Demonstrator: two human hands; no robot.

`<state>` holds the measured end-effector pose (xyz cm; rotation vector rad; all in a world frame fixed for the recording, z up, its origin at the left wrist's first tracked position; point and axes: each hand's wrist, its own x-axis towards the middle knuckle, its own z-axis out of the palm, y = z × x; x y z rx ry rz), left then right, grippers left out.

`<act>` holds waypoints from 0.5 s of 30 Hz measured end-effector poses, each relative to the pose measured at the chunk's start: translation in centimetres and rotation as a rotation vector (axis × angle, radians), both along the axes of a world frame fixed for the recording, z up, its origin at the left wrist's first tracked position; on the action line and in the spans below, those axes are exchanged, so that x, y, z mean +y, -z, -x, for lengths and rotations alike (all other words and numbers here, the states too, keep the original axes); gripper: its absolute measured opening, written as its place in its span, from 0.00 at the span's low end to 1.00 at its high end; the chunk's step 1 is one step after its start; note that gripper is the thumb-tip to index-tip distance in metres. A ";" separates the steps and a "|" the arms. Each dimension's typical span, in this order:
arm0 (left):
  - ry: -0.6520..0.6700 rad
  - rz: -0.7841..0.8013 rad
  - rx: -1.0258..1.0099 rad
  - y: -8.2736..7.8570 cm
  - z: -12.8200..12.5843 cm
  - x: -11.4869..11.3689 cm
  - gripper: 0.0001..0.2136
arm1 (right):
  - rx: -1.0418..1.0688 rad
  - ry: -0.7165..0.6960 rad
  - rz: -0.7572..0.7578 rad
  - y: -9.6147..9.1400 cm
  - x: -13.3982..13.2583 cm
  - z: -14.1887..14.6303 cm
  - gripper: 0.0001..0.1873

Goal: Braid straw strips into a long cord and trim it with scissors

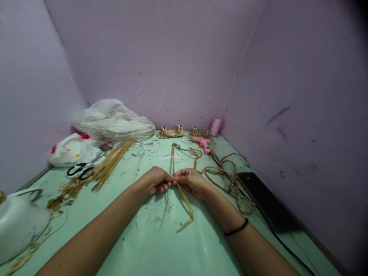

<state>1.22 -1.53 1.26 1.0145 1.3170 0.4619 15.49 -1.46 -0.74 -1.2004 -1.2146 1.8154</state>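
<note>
A narrow tan braided plant-fibre cord (pixel 173 159) lies on the smooth pale green surface (pixel 140 245), its near end pinched between the fingertips of both hands, the left hand (pixel 156 180) and the right hand (pixel 192 181). From that pinch its straight stretch runs directly away from the person, long axis pointing at the back wall; the hands meet at its end, so neither is clearly nearer. Loose flat yellowish fibre strips (pixel 187 203) hang back toward the person, the widest (bent sharply near its tip) slightly to the right. Beyond the braid's far bend, cord seems to continue rightward into a loosely looped brown braided heap (pixel 221 176). Farther out are a pink glue gun (pixel 202 143), a long black flat slab (pixel 267 203) at the right and black-handled metal scissors (pixel 82 168) at the left.
</note>
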 end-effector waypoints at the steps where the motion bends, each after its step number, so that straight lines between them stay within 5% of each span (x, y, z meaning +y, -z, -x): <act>1: -0.018 -0.036 0.066 -0.1 0.0 -0.1 0.04 | -0.040 -0.019 -0.052 0.2 0.1 0.0 0.01; 5: -0.033 -0.164 0.285 -0.4 -0.4 -0.5 0.07 | -0.332 -0.042 -0.356 1.4 0.4 0.3 0.02; 9: -0.082 -0.226 0.299 0.2 -1.0 -0.6 0.07 | -0.675 -0.021 -0.688 1.4 -0.2 0.5 0.07; 15: -0.132 -0.271 0.270 0.7 -1.3 -0.9 0.08 | -0.951 0.058 -0.679 -0.9 -1.8 0.8 0.08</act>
